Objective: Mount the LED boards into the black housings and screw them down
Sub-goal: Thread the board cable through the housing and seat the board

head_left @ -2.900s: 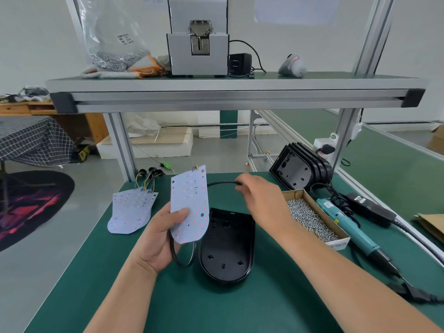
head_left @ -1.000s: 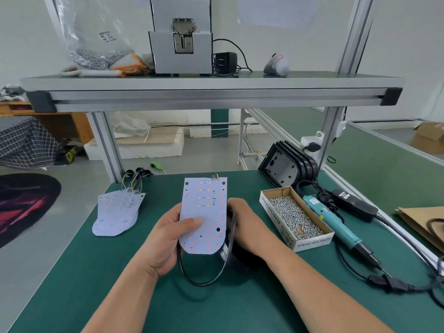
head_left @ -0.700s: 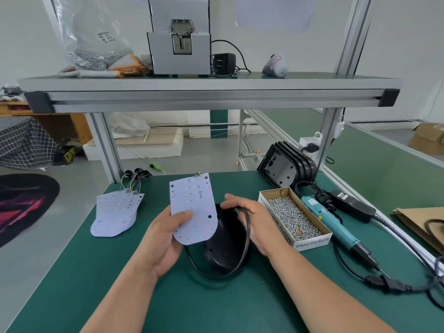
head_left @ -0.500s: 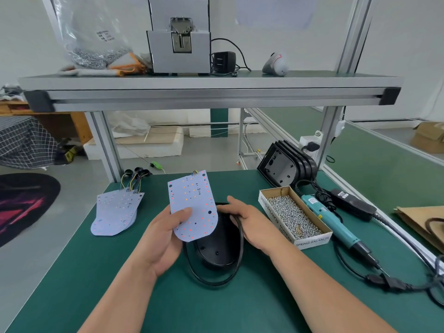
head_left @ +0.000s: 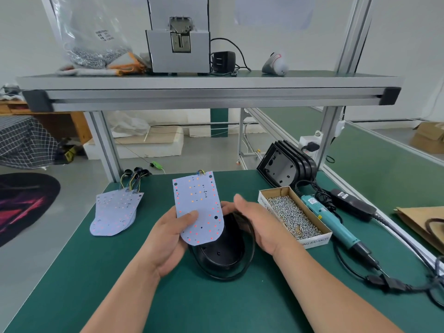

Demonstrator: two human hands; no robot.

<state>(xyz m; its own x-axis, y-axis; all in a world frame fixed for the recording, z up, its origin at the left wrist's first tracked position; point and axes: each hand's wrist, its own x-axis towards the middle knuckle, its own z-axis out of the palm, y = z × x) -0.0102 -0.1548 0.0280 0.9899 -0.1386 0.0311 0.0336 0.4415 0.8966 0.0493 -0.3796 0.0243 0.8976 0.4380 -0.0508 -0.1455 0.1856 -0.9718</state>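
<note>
On the green bench mat (head_left: 216, 306), the left hand (head_left: 168, 239) pinches a pale, round-ended LED board (head_left: 198, 207) dotted with red and orange. Its thumb lies on the board's face, and the board is tilted above the glossy black oval housing (head_left: 221, 252). The right hand (head_left: 259, 224) curves over the housing's far rim. Its fingertips vanish behind the board, so I cannot tell its grip.

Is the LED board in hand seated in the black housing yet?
Not yet. The left hand holds the LED board tilted above the black housing, whose cavity shows beneath.
</note>
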